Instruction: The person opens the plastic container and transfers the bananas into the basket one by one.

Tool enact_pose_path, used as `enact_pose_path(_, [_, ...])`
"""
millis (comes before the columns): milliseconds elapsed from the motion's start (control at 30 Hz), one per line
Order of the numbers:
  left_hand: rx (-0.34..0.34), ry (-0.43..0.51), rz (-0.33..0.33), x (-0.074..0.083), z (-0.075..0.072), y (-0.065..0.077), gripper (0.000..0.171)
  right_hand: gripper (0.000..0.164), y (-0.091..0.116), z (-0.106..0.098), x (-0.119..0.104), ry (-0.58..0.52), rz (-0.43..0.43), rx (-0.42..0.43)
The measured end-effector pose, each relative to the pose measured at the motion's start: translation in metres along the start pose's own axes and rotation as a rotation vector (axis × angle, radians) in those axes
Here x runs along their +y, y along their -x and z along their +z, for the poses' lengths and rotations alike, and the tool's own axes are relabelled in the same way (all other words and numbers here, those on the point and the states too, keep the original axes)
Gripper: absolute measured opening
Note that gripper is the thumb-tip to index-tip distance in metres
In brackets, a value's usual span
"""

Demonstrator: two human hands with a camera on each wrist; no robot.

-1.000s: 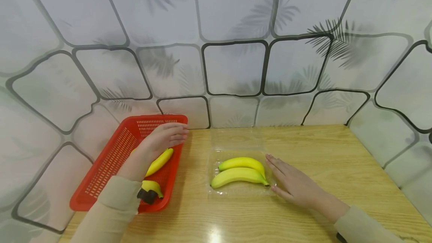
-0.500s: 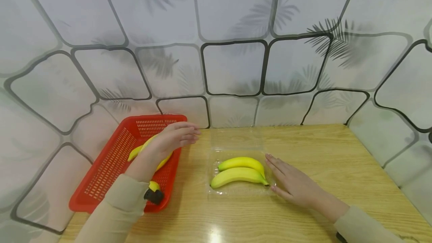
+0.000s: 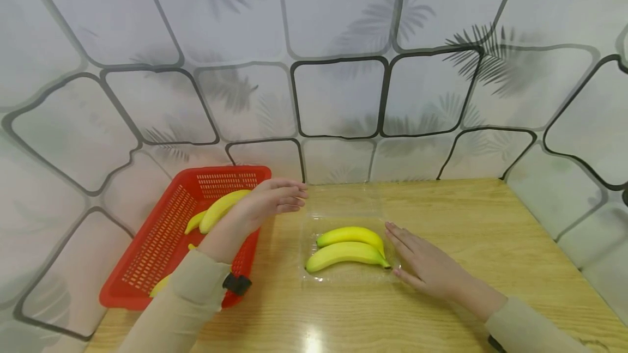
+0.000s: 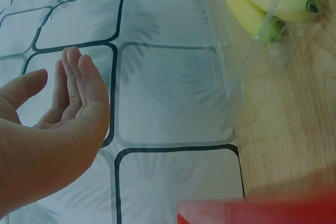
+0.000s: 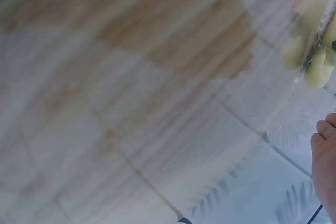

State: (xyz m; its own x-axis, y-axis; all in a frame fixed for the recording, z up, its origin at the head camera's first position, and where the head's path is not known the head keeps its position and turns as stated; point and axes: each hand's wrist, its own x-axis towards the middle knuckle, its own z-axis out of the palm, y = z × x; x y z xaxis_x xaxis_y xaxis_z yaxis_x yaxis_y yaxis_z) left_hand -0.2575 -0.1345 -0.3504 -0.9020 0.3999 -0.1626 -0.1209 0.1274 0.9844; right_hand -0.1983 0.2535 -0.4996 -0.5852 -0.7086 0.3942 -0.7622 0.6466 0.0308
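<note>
Two yellow bananas, the rear one (image 3: 350,235) and the front one (image 3: 340,255), lie side by side in a clear plastic clamshell box (image 3: 353,277) whose lid (image 3: 343,200) is laid back toward the wall. My left hand (image 3: 275,199) holds nothing; it hovers past the red basket's right rim, fingers loosely extended near the lid's left edge. In the left wrist view, that hand (image 4: 79,108) shows a bare palm and loosely bent fingers. On the box's right side, my right hand (image 3: 429,266) rests with straight fingers at its edge. Only part of the right hand (image 5: 326,166) shows in its wrist view.
A red plastic basket (image 3: 147,238) stands at the left of the wooden table (image 3: 466,217), with several bananas inside, including a large one (image 3: 221,211). My left forearm partly covers them. A patterned white wall covering (image 3: 338,102) rises behind the table.
My left hand has moved right, from over the basket to beyond its rim toward the box, uncovering more bananas in the basket. The right hand and the boxed bananas stay put.
</note>
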Motion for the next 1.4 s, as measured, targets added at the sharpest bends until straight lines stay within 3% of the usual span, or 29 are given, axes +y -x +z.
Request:
enact_pose_path(600, [-0.112, -0.021, 0.015, -0.017, 0.023, -0.015, 0.037, 0.083, 0.0, -0.001, 0.0, 0.011, 0.009, -0.013])
enact_pose_path(900, [-0.099, -0.014, -0.021, -0.027, 0.038, -0.021, 0.035, 0.083, 0.0, -0.001, -0.001, 0.015, 0.013, -0.015])
enact_pose_path(1400, [-0.056, -0.108, -0.051, -0.041, 0.057, -0.03, 0.033, 0.085, 0.001, 0.001, -0.001, 0.005, 0.014, -0.014])
